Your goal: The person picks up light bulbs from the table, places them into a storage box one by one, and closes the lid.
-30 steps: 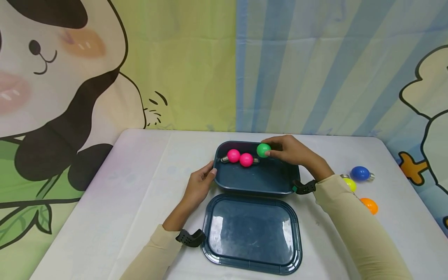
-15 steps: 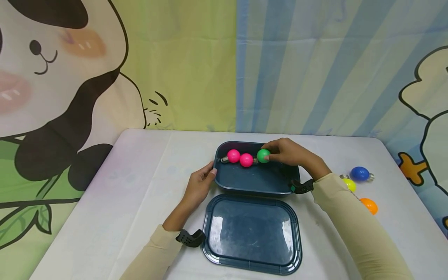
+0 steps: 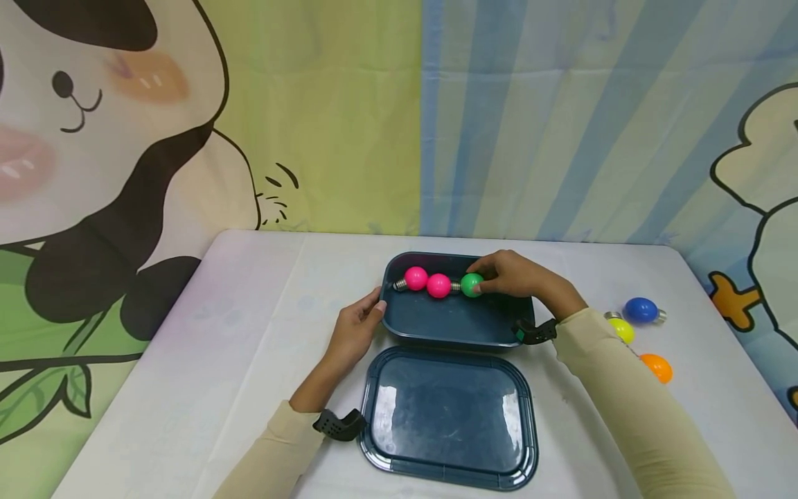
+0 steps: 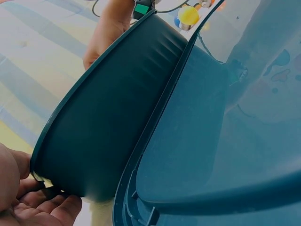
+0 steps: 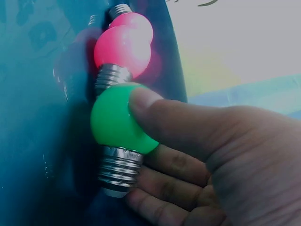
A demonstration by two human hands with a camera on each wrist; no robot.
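My right hand (image 3: 511,272) pinches a green light bulb (image 5: 115,115) between thumb and fingers, low inside the dark blue box (image 3: 449,326). The bulb's silver screw base points toward the wrist in the right wrist view, and its round end is right at the base of the nearer pink bulb (image 5: 120,52). A second pink bulb (image 3: 415,278) lies left of that one, along the box's back part. My left hand (image 3: 354,331) grips the box's left rim, thumb on top; in the left wrist view its fingers (image 4: 66,209) curl under the box's end.
The box's lid (image 3: 449,416) lies flat in front of it on the white table (image 3: 262,360). To the right are a blue bulb (image 3: 641,310), a yellow bulb (image 3: 622,329) and an orange bulb (image 3: 657,368), the last two partly behind the right sleeve. A printed curtain (image 3: 349,125) hangs behind.
My right hand has lowered the green bulb toward the viewer, down into the box and into line with the pink bulbs. The left hand has stayed on the rim.
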